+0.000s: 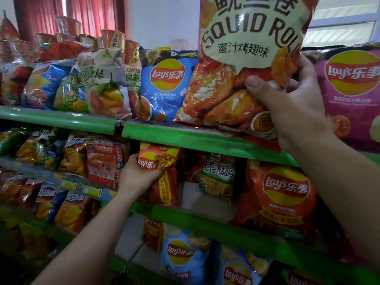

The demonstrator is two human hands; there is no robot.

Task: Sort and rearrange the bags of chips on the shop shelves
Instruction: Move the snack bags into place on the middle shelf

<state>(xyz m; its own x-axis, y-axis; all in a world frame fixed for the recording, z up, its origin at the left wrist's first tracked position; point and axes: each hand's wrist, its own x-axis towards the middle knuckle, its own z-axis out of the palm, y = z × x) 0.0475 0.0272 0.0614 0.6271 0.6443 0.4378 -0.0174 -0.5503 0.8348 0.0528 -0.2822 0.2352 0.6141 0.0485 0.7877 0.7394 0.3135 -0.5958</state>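
Note:
My right hand (296, 108) grips the lower right corner of a large red-orange Squid Roll bag (242, 64), held upright with its bottom edge on the top green shelf (185, 138). On the second shelf my left hand (136, 177) clasps the top of an orange-red Lay's bag (160, 161) that stands upright there. A blue Lay's bag (166, 87) stands just left of the Squid Roll bag, and a pink Lay's bag (351, 93) just right of it.
Several snack bags fill the top shelf's left part, with cup noodles (115, 40) stacked behind. A big red Lay's bag (281, 198) and a green-labelled bag (218, 177) stand on the second shelf (205, 217). Blue Lay's bags (181, 256) sit lower down.

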